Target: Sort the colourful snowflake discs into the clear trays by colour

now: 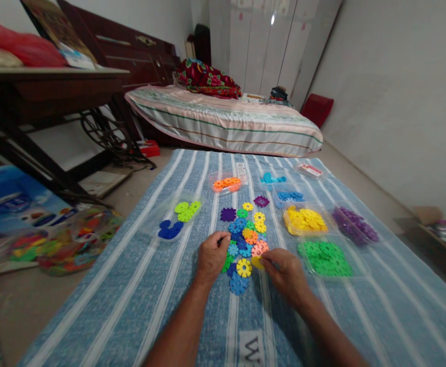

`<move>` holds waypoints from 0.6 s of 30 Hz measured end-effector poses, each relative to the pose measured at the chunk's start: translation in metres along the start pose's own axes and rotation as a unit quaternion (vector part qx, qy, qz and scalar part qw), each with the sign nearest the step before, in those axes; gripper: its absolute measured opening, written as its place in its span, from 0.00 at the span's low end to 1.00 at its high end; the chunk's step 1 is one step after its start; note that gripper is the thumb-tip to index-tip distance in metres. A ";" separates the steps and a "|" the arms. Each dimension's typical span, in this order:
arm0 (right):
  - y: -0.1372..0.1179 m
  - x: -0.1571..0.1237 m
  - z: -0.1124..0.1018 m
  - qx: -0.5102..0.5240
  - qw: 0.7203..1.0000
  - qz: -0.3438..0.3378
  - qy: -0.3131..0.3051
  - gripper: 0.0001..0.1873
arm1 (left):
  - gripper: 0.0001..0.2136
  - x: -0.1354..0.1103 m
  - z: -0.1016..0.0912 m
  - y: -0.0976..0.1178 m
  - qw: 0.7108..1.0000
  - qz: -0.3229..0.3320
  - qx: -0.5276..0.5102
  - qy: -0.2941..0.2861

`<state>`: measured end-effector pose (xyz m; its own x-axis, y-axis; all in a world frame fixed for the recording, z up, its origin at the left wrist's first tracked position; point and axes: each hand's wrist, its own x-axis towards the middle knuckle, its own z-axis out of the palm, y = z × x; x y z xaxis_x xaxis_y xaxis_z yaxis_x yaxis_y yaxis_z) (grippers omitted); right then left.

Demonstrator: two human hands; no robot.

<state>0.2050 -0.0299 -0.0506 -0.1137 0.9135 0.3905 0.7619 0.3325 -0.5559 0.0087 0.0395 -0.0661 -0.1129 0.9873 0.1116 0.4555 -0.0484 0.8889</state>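
A loose pile of notched plastic discs in several colours lies on the striped cloth between my hands. My right hand point(284, 272) pinches a yellow notched disc point(257, 262) at the pile's right edge. On the left side, my left hand point(212, 258) has its thumb and fingers closed at the pile's edge; what they hold, if anything, is hidden. Between the hands are a yellow flower disc point(243, 267), a pink disc point(260, 248) and a blue disc point(238, 283). A dark purple square piece point(228, 214) and a purple piece point(261, 201) lie just beyond the pile.
Clear trays of sorted discs surround the pile: orange point(227, 184), lime and dark blue point(187, 210), light blue point(273, 178), blue point(290, 196), yellow point(306, 220), purple point(355, 225) and green point(328, 258). A bed point(226, 122) stands past the table, a sewing-machine table point(47, 76) at left.
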 end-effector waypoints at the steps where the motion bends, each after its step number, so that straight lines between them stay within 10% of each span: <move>1: 0.001 0.005 -0.005 -0.009 1.000 -0.006 0.015 0.13 | 0.11 0.000 0.000 0.000 1.000 -0.001 -0.001 -0.001; 10: 0.036 0.056 -0.069 -0.247 0.926 0.009 0.285 0.12 | 0.11 0.000 0.001 -0.001 1.000 0.001 -0.007 -0.002; 18: 0.007 0.022 0.000 -0.102 0.990 -0.038 0.086 0.11 | 0.10 0.000 0.002 -0.004 1.000 0.003 -0.009 -0.007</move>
<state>0.2083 -0.0074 -0.0459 -0.0782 0.8282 0.5550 0.8701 0.3284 -0.3675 0.0087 0.0401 -0.0701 -0.0977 0.9889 0.1115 0.4411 -0.0574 0.8956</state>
